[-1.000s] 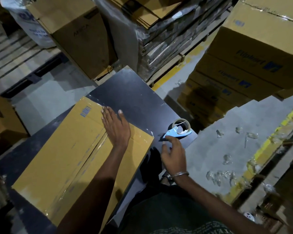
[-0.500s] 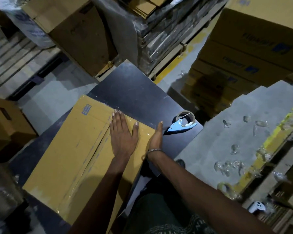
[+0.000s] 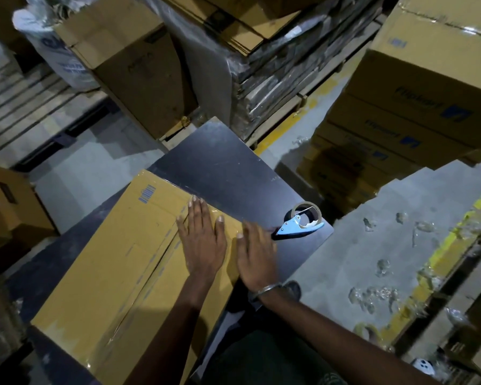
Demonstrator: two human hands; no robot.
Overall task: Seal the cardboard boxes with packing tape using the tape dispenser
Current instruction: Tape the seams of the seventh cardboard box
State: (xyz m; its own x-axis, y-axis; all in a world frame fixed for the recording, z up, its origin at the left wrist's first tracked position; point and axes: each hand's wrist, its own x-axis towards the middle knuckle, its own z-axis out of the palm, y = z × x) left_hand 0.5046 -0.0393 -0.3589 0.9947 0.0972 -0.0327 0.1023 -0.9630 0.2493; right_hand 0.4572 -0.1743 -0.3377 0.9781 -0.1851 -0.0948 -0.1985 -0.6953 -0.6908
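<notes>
Nearest, the box [image 3: 128, 273] lies flat on the dark table [image 3: 228, 168]. A strip of clear tape [image 3: 150, 276] runs along its middle seam. The left hand [image 3: 203, 240] presses flat on the far end of the box, fingers straight, holding nothing. Just beside it, the right hand [image 3: 257, 254] lies flat at the box's right edge, also with straight fingers and nothing in it; it looks a bit blurred.

The box looks stiff but thin, so it is likely light and may slide on the smooth table. Pressing down with flat palms should keep it in place. To lift it, I would hold it by its two long edges.

A little farther, the dispenser [image 3: 300, 220] sits on the table, near the right hand but not touching it. It looks small, hard and light. Its blue handle is the best place to hold.
</notes>
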